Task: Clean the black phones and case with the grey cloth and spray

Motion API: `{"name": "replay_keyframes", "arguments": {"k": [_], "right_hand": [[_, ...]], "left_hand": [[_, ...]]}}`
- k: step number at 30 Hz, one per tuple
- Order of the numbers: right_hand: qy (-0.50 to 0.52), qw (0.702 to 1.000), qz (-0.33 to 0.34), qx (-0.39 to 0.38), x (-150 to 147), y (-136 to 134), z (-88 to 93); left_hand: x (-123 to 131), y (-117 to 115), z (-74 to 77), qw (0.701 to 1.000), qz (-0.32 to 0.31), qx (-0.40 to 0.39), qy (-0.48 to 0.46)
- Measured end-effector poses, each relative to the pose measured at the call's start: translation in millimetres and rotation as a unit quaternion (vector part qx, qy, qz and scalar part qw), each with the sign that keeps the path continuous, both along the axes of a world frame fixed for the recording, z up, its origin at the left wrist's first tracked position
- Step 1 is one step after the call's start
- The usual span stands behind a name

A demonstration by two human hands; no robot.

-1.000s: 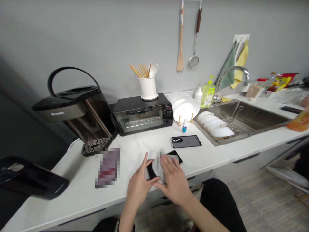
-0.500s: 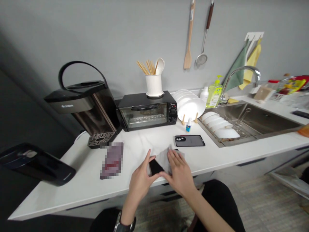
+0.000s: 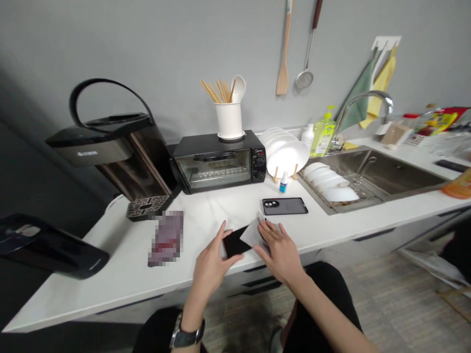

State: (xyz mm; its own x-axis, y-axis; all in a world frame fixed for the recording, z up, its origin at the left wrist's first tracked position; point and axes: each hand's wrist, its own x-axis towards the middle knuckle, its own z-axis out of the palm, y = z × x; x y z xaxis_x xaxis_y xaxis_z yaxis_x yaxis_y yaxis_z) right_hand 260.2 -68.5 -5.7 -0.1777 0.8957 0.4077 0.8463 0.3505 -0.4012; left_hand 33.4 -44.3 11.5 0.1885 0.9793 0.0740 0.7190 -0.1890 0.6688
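A black smartphone (image 3: 234,242) lies flat near the counter's front edge, its right part covered. My left hand (image 3: 210,260) grips its left end, thumb on the near edge and fingers at the far side. My right hand (image 3: 281,247) presses a thin light-grey cloth (image 3: 251,235) onto the phone, with its fingers over the cloth. Just beyond my right hand lies a dark phone case (image 3: 287,206) with a camera cutout. Behind the case stands a small white spray bottle (image 3: 283,185) with a blue label.
A toaster oven (image 3: 219,169) carries a white utensil holder (image 3: 228,121). To the left stand a drinks machine (image 3: 140,162) and a dark flask-like container (image 3: 73,252), with a blurred purple item (image 3: 167,240) between. Plates (image 3: 289,157) and a sink (image 3: 397,184) are at right.
My right hand and the cloth have slid right across the phone, apart from my left thumb. More of the black screen shows. The view has shifted slightly.
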Motion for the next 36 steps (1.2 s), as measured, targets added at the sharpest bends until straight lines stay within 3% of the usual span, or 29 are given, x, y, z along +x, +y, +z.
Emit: {"name": "replay_keyframes", "arguments": {"k": [4,6,9,12,14,16,20,22,25,28,30,32,36], "right_hand": [[0.03,0.995,0.094,0.003,-75.1,-9.2,-1.2],[0.043,0.99,0.135,0.001,-93.4,-14.5,-0.5],[0.022,0.989,0.147,0.005,-63.8,-8.3,-1.9],[-0.023,0.997,0.07,0.015,-0.9,5.2,-4.2],[-0.042,0.999,0.022,0.014,23.0,7.3,-3.5],[-0.046,0.999,0.023,0.015,15.6,3.3,-2.4],[-0.003,0.992,0.123,0.006,-57.3,-10.0,-1.3],[0.015,0.988,0.151,-0.003,-79.3,-11.6,0.2],[0.009,0.988,0.154,0.001,-58.3,-3.1,0.8],[-0.021,0.997,0.076,0.006,-2.8,6.1,0.3],[-0.036,0.999,0.032,0.003,18.6,6.5,2.1],[-0.036,0.999,0.038,0.002,11.8,2.6,4.5],[0.029,0.987,0.157,-0.005,-51.8,-8.8,6.3]], "left_hand": [[-2.3,0.6,-4.7,1.0,0.009,-0.006,0.01],[-4.5,0.3,-5.6,1.0,0.004,0.002,0.001],[-5.0,-1.9,-3.8,1.0,-0.015,0.007,-0.009],[-2.0,-4.3,-0.9,1.0,-0.004,0.017,-0.012],[-0.4,-4.6,-1.0,1.0,0.003,0.019,-0.011],[-0.1,-3.8,-2.9,1.0,0.001,0.024,-0.009],[-3.8,-1.2,-6.5,1.0,-0.013,0.025,0.002],[-6.6,-0.6,-6.5,1.0,-0.011,0.014,0.007],[-8.1,-1.3,-4.7,1.0,-0.001,0.007,0.001],[-5.5,-2.0,-3.2,1.0,-0.005,0.019,-0.011],[-3.5,-1.5,-3.8,1.0,-0.01,0.026,-0.016],[-2.9,-0.4,-5.7,0.999,-0.011,0.029,-0.014],[-7.4,2.0,-10.3,0.999,-0.014,0.029,-0.001]]}}
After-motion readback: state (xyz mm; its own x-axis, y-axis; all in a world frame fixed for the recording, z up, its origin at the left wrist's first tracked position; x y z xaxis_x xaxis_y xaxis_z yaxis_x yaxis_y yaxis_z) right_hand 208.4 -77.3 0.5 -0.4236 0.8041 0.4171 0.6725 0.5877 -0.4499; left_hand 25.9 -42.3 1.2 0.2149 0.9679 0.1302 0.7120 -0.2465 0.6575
